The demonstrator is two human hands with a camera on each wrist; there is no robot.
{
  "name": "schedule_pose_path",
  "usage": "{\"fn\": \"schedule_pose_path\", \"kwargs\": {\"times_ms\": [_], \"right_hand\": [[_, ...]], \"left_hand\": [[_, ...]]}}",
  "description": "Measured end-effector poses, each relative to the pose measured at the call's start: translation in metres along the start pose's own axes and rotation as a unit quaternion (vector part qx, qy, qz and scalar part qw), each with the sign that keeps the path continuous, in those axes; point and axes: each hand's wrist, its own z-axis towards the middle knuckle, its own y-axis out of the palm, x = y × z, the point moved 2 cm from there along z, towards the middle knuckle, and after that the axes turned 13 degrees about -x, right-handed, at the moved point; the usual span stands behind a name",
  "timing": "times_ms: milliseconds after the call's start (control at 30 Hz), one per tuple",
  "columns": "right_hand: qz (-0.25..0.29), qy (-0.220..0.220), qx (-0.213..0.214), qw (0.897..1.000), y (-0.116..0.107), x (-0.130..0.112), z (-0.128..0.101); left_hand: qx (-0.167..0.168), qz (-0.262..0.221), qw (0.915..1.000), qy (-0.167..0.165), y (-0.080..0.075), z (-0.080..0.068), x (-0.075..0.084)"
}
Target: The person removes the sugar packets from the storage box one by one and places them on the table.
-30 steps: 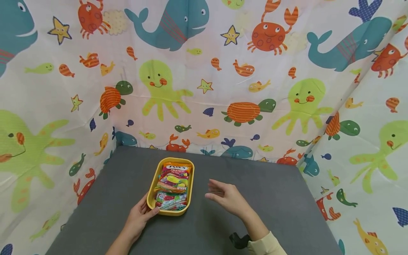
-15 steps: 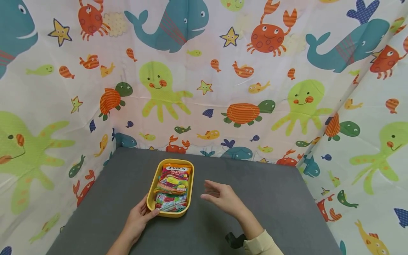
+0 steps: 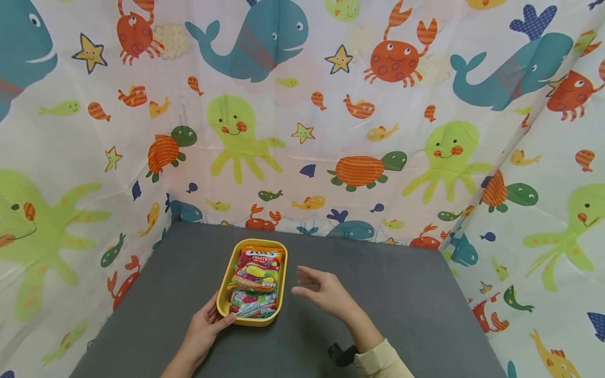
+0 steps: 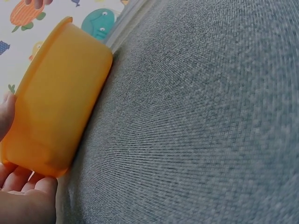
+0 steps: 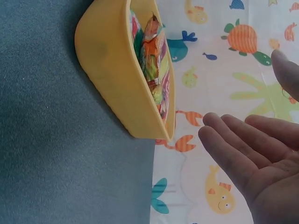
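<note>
A yellow plastic tub (image 3: 249,322) stands on the grey tabletop, left of centre in the head view. Inside it lie a colourful Fox's Fruits candy bag (image 3: 257,270) and a red-and-green candy bag (image 3: 253,303) nearer me. My left hand (image 3: 202,328) grips the tub's near left corner, thumb at the near rim and fingers along the side. In the left wrist view the tub's outer wall (image 4: 60,98) shows between thumb and fingers. My right hand (image 3: 326,293) hovers just right of the tub, holding nothing. Its fingers (image 5: 238,154) are extended and apart from the tub.
A fabric curtain (image 3: 283,126) printed with sea animals hangs behind the grey tabletop (image 3: 387,304) and along both sides. A dark strap-like piece (image 3: 341,354) sits by the right wrist, beside a cream sleeve (image 3: 383,361).
My right hand has drifted left, closer to the tub. My left hand has stayed at the tub's corner. The head view has shifted slightly.
</note>
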Motion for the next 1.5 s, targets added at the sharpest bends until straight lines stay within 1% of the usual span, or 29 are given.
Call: {"fn": "schedule_pose_path", "kwargs": {"times_ms": [100,267,500,700,933,1167,1267,1500], "right_hand": [[0.005,0.003,-0.001,1.0,0.004,0.002,0.002],[0.007,-0.001,0.002,1.0,0.008,0.002,0.01],[0.014,-0.001,0.001,1.0,0.011,-0.006,0.022],[0.022,0.0,0.0,1.0,0.01,-0.01,0.029],[0.024,-0.003,0.001,1.0,0.01,-0.005,0.035],[0.028,0.009,0.002,1.0,0.011,-0.005,0.042],[0.024,0.018,0.006,1.0,0.011,-0.006,0.045],[0.019,0.03,0.026,0.999,0.015,-0.003,0.056]], "left_hand": [[0.0,0.001,1.0,-0.002,0.0,-0.002,-0.002],[-0.001,-0.001,1.0,0.002,0.0,-0.001,-0.004],[0.004,0.006,1.0,-0.006,-0.002,0.0,-0.003],[0.005,0.002,1.0,-0.007,-0.003,0.001,-0.003],[0.006,0.006,0.9999,-0.008,-0.002,0.001,-0.004],[0.01,0.008,0.9999,-0.01,-0.002,0.002,-0.004],[0.01,0.004,0.9999,-0.008,-0.002,0.002,-0.006],[0.006,-0.001,0.9999,0.011,-0.001,0.002,-0.005]]}}
